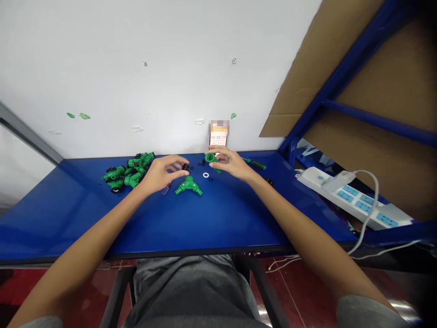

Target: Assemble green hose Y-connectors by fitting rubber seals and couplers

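Observation:
Between the thumb and fingers of my left hand (164, 172) is a small black plastic fitting (185, 167). My right hand (229, 163) pinches a green hose connector (210, 158), its round opening turned toward me. On the table between and just below my hands lies a green Y-shaped hose splitter (189, 186). A white ring washer (205, 175) and a dark O-ring (210, 180) rest to the right of the splitter. Small black parts (202, 162) lie behind them. A screwdriver with a clear reddish handle (166, 188) is partly under my left hand.
Green hose fittings (131, 171) are heaped at the left on the blue table (205, 223). A phone (218, 136) showing a timer leans on the wall. A green-handled screwdriver (256, 164) lies behind my right wrist. A white power strip (355, 200) with cables stands at the right.

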A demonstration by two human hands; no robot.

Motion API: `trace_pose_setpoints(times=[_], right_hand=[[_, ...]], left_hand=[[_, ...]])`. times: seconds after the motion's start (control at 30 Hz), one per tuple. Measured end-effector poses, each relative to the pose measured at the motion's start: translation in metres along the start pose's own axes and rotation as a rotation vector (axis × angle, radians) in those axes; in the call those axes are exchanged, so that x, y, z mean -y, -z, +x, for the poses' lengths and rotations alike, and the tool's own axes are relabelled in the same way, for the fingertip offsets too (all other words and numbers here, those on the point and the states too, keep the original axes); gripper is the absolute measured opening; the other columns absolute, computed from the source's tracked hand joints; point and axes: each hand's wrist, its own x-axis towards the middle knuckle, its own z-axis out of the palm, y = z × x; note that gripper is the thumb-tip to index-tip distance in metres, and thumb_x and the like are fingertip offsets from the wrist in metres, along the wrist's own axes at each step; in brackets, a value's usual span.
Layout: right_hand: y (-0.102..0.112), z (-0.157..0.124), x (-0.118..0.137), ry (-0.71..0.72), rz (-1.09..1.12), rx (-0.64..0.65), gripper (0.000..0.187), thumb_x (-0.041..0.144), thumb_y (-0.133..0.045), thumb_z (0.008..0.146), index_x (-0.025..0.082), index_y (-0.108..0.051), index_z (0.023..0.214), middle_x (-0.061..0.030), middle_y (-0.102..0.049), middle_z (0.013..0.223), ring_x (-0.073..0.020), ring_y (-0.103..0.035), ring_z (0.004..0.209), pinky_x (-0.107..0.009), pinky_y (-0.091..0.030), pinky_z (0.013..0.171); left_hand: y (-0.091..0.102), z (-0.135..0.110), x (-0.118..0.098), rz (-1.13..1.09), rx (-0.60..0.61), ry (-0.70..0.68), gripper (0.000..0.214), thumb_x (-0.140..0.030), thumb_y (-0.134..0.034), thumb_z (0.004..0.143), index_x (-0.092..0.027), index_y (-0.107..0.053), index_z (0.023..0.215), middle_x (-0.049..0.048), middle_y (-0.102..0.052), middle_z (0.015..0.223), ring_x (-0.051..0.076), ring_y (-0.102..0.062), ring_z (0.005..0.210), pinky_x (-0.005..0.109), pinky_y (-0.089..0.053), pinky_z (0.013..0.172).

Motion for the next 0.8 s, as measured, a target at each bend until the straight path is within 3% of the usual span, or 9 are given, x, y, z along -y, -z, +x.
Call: trace_pose_setpoints(times=[0.1,0.2,0.4,0.5,0.67,0.8], right_hand=[[-0.007,-0.002,0.006,-0.036,-0.007,0.056,0.041,0.044,-0.083,0.087,0.031,-0.078,0.126,-0.0083,-0.057,0.162,-0.026,-0.07,0.116,-0.055,-0.055,0.116],[-0.012,-0.003,0.014,-0.013,-0.01,0.097,0.038,0.043,-0.078,0.093,0.033,-0.075,0.13,-0.0069,-0.065,0.153,-0.0294,-0.067,0.128,-0.053,-0.054,0.118],[-0.012,-0.004,0.022,-0.03,0.089,0.038,0.043,0.051,-0.076,0.095,0.033,-0.067,0.133,-0.0095,-0.074,0.136,-0.0333,-0.067,0.132,-0.052,-0.059,0.106],[-0.009,-0.003,0.019,-0.046,0.176,-0.03,0.047,0.052,-0.082,0.091,0.031,-0.067,0.13,-0.0081,-0.076,0.123,-0.0305,-0.071,0.121,-0.048,-0.06,0.101],[-0.006,0.0,0.012,-0.025,0.251,-0.096,0.05,0.051,-0.09,0.085,0.029,-0.07,0.125,-0.0026,-0.072,0.102,-0.0205,-0.071,0.083,-0.046,-0.063,0.089],[-0.002,0.001,0.008,-0.027,0.235,-0.137,0.053,0.054,-0.092,0.083,0.029,-0.071,0.124,-0.0023,-0.074,0.101,-0.0207,-0.071,0.08,-0.049,-0.065,0.087]], left_hand=[[-0.004,-0.001,0.002,-0.09,-0.048,0.027,0.041,-0.045,-0.086,0.087,-0.021,-0.08,0.119,0.0088,-0.083,0.116,0.023,-0.079,0.098,0.041,-0.069,0.097],[-0.002,0.001,0.006,-0.094,-0.091,0.041,0.037,-0.041,-0.088,0.085,-0.022,-0.08,0.115,0.0084,-0.082,0.115,0.024,-0.079,0.103,0.045,-0.068,0.104],[0.022,0.01,0.016,-0.128,-0.251,0.137,0.035,-0.035,-0.088,0.081,-0.019,-0.074,0.109,0.0093,-0.081,0.112,0.024,-0.077,0.105,0.044,-0.066,0.104],[0.032,0.013,0.021,-0.146,-0.35,0.167,0.036,-0.035,-0.088,0.08,-0.019,-0.072,0.107,0.0085,-0.078,0.113,0.021,-0.075,0.099,0.04,-0.065,0.097],[0.039,0.016,0.027,-0.257,-0.43,0.174,0.032,-0.029,-0.088,0.079,-0.019,-0.071,0.104,0.0036,-0.073,0.094,0.015,-0.07,0.082,0.033,-0.062,0.085],[0.039,0.016,0.031,-0.274,-0.441,0.176,0.028,-0.024,-0.087,0.077,-0.02,-0.072,0.1,0.0014,-0.071,0.086,0.015,-0.069,0.078,0.032,-0.061,0.082]])
